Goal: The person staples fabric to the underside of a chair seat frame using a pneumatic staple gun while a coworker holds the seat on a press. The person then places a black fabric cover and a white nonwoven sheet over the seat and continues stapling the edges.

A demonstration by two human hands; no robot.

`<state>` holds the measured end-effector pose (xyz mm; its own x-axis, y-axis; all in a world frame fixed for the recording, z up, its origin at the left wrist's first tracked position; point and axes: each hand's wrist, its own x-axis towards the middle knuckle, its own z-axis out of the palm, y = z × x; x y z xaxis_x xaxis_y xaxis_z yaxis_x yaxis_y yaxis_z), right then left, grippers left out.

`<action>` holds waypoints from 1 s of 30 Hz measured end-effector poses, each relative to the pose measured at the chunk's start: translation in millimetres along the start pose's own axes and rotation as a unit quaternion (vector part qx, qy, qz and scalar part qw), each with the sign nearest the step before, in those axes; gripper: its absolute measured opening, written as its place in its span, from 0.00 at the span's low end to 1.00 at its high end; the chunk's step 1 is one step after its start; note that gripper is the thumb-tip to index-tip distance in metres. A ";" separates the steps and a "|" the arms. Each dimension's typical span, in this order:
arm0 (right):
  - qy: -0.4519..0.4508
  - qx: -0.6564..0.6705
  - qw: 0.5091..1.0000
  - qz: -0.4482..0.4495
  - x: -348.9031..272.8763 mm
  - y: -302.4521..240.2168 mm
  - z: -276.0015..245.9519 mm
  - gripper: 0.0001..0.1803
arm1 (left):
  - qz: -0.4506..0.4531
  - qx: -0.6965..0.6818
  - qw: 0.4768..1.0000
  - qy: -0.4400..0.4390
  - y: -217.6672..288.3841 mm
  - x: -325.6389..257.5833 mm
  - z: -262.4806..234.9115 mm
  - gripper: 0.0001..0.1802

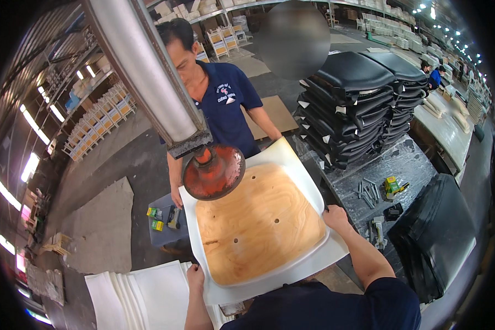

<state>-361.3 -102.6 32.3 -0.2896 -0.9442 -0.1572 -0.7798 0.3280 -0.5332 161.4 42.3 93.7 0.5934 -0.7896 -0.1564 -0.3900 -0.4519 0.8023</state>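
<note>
A curved plywood seat panel (258,225) with several small holes lies on a white sheet (335,250), whose margins stick out around it. My left hand (195,276) is closed on the sheet's near left edge. On the right side, my right hand (336,218) grips the opposite edge, with a bit of dark material showing at the fingers. A worn red round press disc (214,172) hangs over the panel's far left part, below a metal column (151,71). Across from me a co-worker (225,104) has both hands at the far side of the sheet.
Stacked black padded seats (349,104) stand on a table (390,165) at the right, with staple guns and small boxes. Black covers (437,236) are piled nearer. White sheets (143,297) lie at lower left. A blue-grey stand (168,234) holds boxes and a tool.
</note>
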 end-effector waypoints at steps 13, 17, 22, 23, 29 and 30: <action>-0.211 0.085 0.970 0.085 34.0 2.5 -32.8 0.30 | -0.018 0.142 0.989 -0.031 -43.9 18.7 -4.6 0.29; -0.225 0.162 0.957 0.081 32.9 6.4 -32.2 0.23 | -0.065 0.130 0.989 -0.037 -54.7 21.0 2.7 0.30; -0.226 0.158 0.957 0.090 31.7 0.4 -31.4 0.18 | -0.061 0.131 0.989 -0.031 -61.3 22.0 2.9 0.32; -0.225 0.155 0.958 0.090 32.4 0.4 -34.1 0.18 | -0.057 0.131 0.989 -0.030 -61.1 23.0 4.1 0.32; -0.217 0.152 0.959 0.098 30.5 -6.6 -34.3 0.19 | -0.046 0.096 0.994 -0.019 -65.0 15.9 7.4 0.30; -0.216 0.157 0.959 0.097 30.5 -6.3 -34.6 0.20 | -0.044 0.091 0.995 -0.018 -65.0 16.0 8.4 0.30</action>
<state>-384.4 -132.3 59.6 -0.1037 -0.8137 -0.5720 -0.5099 0.5373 -0.6718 190.3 55.6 34.2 0.6062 -0.7567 -0.2447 -0.4610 -0.5851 0.6672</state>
